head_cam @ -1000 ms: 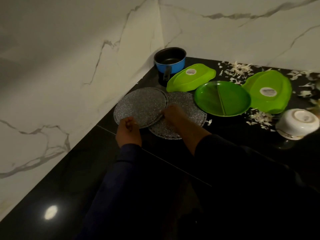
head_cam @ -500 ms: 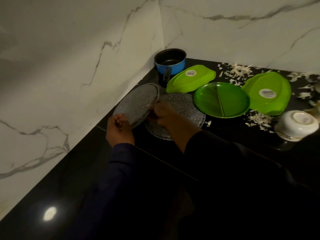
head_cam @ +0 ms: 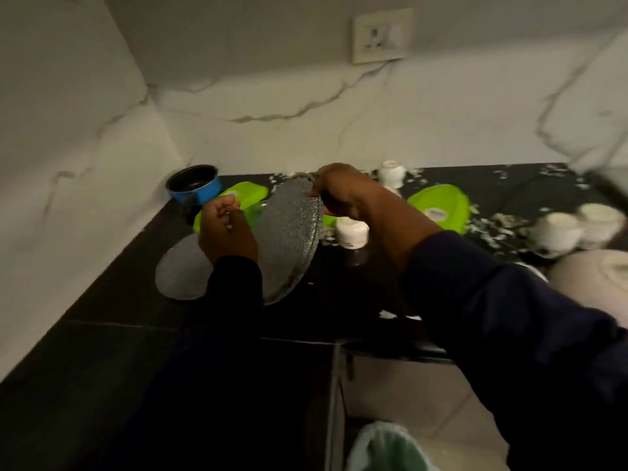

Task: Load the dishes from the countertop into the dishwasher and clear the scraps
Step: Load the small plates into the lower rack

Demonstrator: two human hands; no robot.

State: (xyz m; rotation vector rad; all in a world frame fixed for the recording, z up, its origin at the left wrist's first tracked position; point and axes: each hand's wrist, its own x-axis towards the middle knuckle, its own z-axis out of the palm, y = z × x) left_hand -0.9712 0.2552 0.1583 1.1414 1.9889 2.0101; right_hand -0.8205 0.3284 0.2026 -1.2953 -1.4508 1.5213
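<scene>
I hold a glittery grey plate up on its edge above the black countertop. My right hand pinches its top rim and my left hand grips its left side. A second grey plate lies flat on the counter below my left hand. Behind them are a blue saucepan, green plates and upturned white bowls. White scraps are strewn among the dishes.
Marble walls meet in a corner behind the saucepan, with a socket higher up. A large pale bowl sits at the right edge. A bin with a green liner stands on the floor below the counter's front edge.
The grey plate has been lifted off the other plate and tilted upright, held in both hands. My view has swung right, showing more bowls, the counter edge and the bin.
</scene>
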